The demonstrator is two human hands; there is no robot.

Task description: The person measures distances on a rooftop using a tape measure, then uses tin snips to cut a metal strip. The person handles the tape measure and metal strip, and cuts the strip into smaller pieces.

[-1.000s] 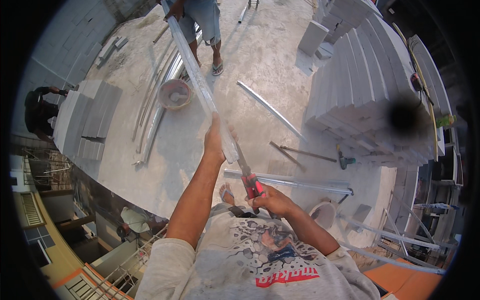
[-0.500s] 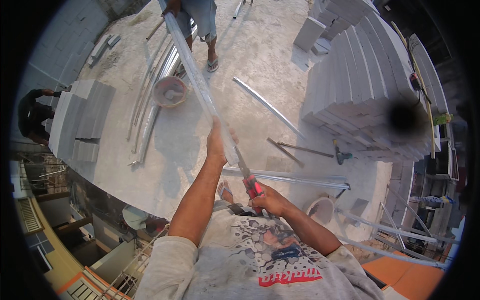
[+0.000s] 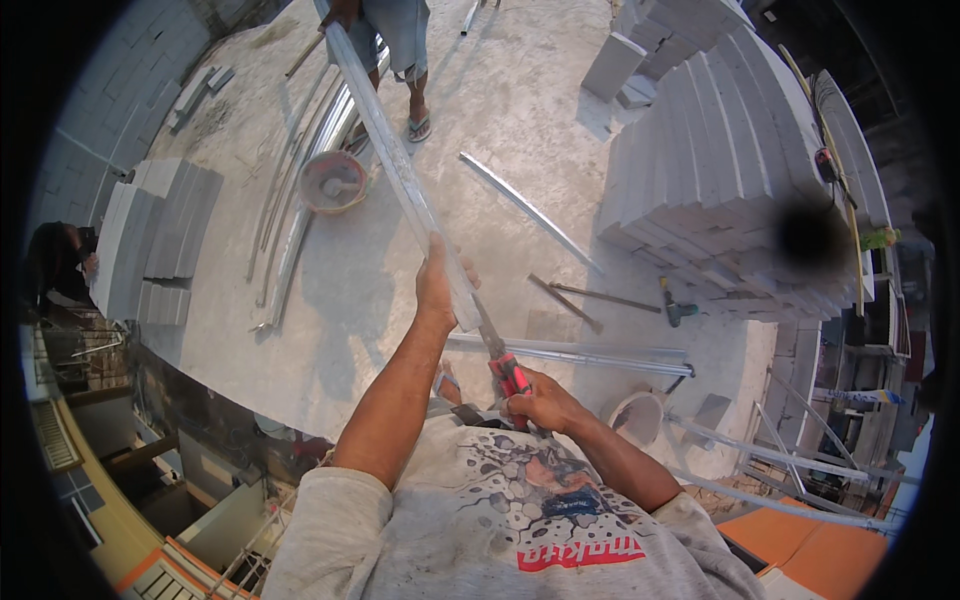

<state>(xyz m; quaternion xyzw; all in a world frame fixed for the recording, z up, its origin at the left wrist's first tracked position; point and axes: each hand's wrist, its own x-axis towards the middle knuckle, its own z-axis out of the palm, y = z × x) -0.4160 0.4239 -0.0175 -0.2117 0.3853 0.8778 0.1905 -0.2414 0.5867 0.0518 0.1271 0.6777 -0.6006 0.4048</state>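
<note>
A long silvery metal channel (image 3: 385,140) slants from the top of the view down to my waist. My left hand (image 3: 436,288) is closed round it near its lower end. In my right hand (image 3: 545,400), the fingers are wrapped round the red and black handles of tin snips (image 3: 511,376). The snips' blades meet the channel's near end; whether they bite into the metal I cannot make out. At the far end, a co-worker's hand (image 3: 343,12) grips the same channel.
Metal profiles (image 3: 600,358) lie by my feet. Another channel (image 3: 530,213), two rods and a green drill-like tool (image 3: 678,304) rest on the concrete floor. Buckets (image 3: 333,182) stand left and right. Tall stacks of grey blocks (image 3: 690,170) rise at the right; a smaller stack (image 3: 165,225) is left.
The view has shifted slightly. Both hands keep their grips on channel and snips. A person at the far left has moved lower behind the block stack.
</note>
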